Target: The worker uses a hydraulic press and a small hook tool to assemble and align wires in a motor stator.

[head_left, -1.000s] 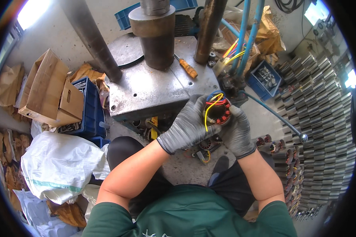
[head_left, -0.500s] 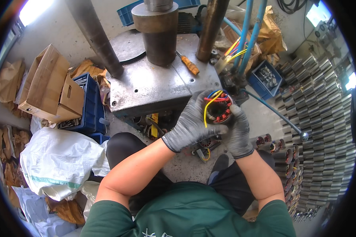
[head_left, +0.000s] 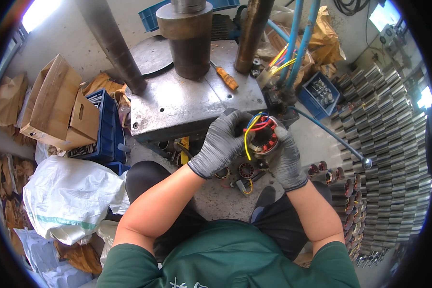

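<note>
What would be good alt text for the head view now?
A gloved right hand holds a stator, the gloved left hand at its coloured wires. Beyond, a screwdriver lies on a metal table; stacked metal parts line the right.

Left hand [head_left: 221, 144] and right hand [head_left: 287, 161] wear streaky grey gloves [head_left: 204, 161]; the wound ring [head_left: 267, 146] shows red windings [head_left: 274, 136] with yellow, blue and red wires [head_left: 246, 139]. Near, the shirt [head_left: 216, 259] is dark green; far, a tool handle [head_left: 227, 78] is orange-brown; left, a white sack [head_left: 74, 192] bears a green stripe [head_left: 77, 224]
</note>
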Demonstrator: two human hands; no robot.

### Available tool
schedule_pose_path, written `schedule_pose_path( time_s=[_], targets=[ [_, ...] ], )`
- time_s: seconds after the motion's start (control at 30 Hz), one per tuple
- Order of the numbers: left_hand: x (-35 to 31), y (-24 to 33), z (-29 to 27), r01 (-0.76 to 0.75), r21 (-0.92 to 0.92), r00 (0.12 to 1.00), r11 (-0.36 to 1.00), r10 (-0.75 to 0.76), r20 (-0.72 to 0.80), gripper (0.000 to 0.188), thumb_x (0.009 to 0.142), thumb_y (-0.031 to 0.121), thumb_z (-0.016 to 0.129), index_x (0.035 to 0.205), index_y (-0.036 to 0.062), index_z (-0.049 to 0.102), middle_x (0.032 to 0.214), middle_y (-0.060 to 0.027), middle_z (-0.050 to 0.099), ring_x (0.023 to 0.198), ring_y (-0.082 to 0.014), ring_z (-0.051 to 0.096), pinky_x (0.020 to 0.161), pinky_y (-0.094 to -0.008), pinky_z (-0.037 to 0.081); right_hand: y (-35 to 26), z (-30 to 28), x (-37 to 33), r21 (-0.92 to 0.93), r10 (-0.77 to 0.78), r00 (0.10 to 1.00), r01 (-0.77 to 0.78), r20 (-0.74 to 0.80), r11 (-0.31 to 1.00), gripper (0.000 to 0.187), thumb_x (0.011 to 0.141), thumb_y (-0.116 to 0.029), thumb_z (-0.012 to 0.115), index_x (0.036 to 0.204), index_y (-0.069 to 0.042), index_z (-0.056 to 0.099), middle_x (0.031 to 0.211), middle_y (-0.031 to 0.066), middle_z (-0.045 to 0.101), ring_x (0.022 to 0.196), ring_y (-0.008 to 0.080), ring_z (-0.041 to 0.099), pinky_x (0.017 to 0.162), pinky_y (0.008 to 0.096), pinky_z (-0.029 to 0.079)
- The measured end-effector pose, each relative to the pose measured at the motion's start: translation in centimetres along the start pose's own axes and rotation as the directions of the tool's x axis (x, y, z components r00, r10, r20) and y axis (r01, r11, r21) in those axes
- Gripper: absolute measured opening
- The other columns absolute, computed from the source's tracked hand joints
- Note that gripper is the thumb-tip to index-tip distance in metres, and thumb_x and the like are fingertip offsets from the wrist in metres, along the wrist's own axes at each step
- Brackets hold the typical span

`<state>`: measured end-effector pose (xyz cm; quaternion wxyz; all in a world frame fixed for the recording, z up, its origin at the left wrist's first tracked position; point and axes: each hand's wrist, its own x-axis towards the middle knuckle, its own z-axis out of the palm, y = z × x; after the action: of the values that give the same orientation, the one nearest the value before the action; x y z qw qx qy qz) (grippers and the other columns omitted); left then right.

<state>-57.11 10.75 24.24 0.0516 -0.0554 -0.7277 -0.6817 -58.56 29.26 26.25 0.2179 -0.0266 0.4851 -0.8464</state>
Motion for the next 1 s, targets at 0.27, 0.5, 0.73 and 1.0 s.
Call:
schedule_pose_path(
  time_s=[0.27,0.5,0.73,1.0],
  targets=[
    [-0.3,-0.1,0.2,-0.179,0.374,0.98,0.91,0.2,-0.018,0.04,0.084,0.007,0.082,0.121,0.0042,0.066,0.111,-0.0144,0.066,0.106,-0.0245,0.069,0.094,-0.0345,0.055,0.9,-1.7,0.7,-0.052,-0.008,1.0,0.009,0.011,0.999,0.061,0.09,-0.048,0.072,0.133,-0.006,0.06,0.122,0.0096,0.069,0.113,0.0212,0.068,0.099,0.0371,0.057],
    [-0.6,-0.8,0.6,-0.154,0.351,0.963,0.924,0.221,-0.157,0.033,0.086,0.008,0.082,0.114,0.0031,0.066,0.107,-0.0129,0.067,0.098,-0.0238,0.071,0.087,-0.0344,0.057,1.0,-0.7,-0.1,-0.113,-0.071,0.997,0.067,-0.03,0.991,0.055,0.09,-0.032,0.076,0.136,-0.008,0.058,0.126,0.0094,0.068,0.115,0.0234,0.068,0.105,0.04,0.055],
    [-0.4,-0.9,0.4,-0.159,0.24,0.981,0.958,0.181,-0.076,0.032,0.09,0.009,0.079,0.118,0.0023,0.065,0.114,-0.0132,0.065,0.104,-0.0232,0.069,0.092,-0.0336,0.057,1.2,-2.0,0.6,0.048,0.028,0.998,-0.031,0.059,0.998,0.05,0.098,-0.032,0.068,0.141,-0.009,0.056,0.133,0.0099,0.065,0.12,0.0224,0.066,0.102,0.038,0.057],
    [-0.4,0.6,0.0,-0.357,0.455,0.933,0.816,0.293,0.208,0.041,0.085,-0.001,0.073,0.125,0.0015,0.064,0.138,-0.0185,0.058,0.128,-0.0366,0.058,0.109,-0.0419,0.049,0.9,-1.9,0.4,0.067,0.137,0.99,-0.138,0.026,0.988,0.053,0.096,-0.042,0.072,0.136,-0.007,0.062,0.121,0.0094,0.071,0.106,0.0218,0.071,0.095,0.037,0.059]
  ],
)
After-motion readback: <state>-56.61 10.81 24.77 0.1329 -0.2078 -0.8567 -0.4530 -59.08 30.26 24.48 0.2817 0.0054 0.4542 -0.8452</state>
